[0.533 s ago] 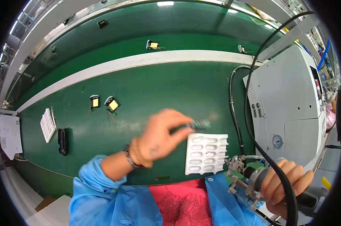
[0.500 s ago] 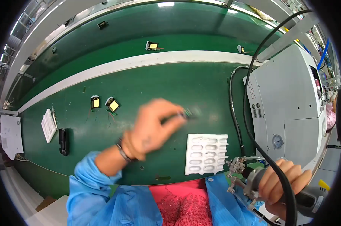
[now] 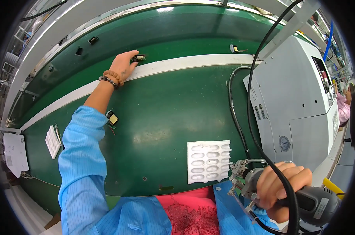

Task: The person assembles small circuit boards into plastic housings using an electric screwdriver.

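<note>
Beyond the white rail [image 3: 185,62], the black part [image 3: 140,58] is set lengthwise left-to-right, just right of the left hand [image 3: 122,65], whose grip cannot be told; a tool [image 3: 319,205] is clasped by the right hand [image 3: 283,186].

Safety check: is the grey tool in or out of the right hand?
In: the right hand is wrapped around the grey tool.

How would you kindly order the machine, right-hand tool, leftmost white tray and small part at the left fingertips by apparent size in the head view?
1. Machine
2. Tool, partly covered
3. Leftmost tray
4. Small part
</note>
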Motion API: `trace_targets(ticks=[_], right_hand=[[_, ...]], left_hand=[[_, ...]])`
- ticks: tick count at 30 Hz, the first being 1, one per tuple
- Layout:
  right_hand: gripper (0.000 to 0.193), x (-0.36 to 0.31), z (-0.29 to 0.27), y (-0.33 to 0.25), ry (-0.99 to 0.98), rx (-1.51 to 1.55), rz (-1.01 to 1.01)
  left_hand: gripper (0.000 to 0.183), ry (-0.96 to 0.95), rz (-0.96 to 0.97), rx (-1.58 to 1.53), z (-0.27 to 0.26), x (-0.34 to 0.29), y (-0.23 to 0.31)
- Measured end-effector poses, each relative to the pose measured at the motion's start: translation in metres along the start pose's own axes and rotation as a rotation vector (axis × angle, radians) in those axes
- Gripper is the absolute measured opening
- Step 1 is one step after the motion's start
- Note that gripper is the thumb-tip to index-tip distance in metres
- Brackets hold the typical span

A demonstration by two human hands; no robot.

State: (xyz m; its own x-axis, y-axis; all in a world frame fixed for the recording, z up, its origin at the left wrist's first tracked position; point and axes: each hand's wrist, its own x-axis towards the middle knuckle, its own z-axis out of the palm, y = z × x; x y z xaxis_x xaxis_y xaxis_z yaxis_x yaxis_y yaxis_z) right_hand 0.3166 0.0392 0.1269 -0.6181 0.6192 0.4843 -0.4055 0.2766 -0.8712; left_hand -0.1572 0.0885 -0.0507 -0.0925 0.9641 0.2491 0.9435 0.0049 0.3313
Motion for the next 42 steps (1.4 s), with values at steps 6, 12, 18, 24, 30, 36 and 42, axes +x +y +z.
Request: trace_targets(ticks=[6, 12, 18, 24, 30, 36, 42], right_hand=[[0.041, -0.003, 0.003, 0.003, 0.113, 0.052, -0.085], [0.042, -0.002, 0.005, 0.014, 0.229, 0.031, -0.145], [0.042, 0.001, 0.002, 0.005, 0.102, 0.070, -0.071], [0.045, 0.003, 0.006, 0.020, 0.103, 0.064, -0.113], [0.049, 0.011, 0.011, 0.049, 0.080, 0.069, -0.147], [0.051, 0.014, 0.015, 0.063, 0.090, 0.070, -0.219], [0.051, 0.015, 0.018, 0.062, 0.087, 0.043, -0.181]], left_hand=[[0.029, 0.091, -0.220, -0.099, -0.003, 0.005, 0.033], [0.025, -0.124, 0.103, -0.501, -0.028, -0.082, 0.206], [0.033, -0.149, 0.081, -0.574, -0.002, -0.135, 0.267], [0.034, -0.073, 0.132, -0.667, 0.048, -0.152, 0.265], [0.030, -0.041, 0.074, -0.727, 0.052, -0.151, 0.261], [0.031, -0.026, 0.106, -0.763, 0.056, -0.148, 0.261], [0.034, -0.041, 0.096, -0.754, 0.054, -0.149, 0.260]])
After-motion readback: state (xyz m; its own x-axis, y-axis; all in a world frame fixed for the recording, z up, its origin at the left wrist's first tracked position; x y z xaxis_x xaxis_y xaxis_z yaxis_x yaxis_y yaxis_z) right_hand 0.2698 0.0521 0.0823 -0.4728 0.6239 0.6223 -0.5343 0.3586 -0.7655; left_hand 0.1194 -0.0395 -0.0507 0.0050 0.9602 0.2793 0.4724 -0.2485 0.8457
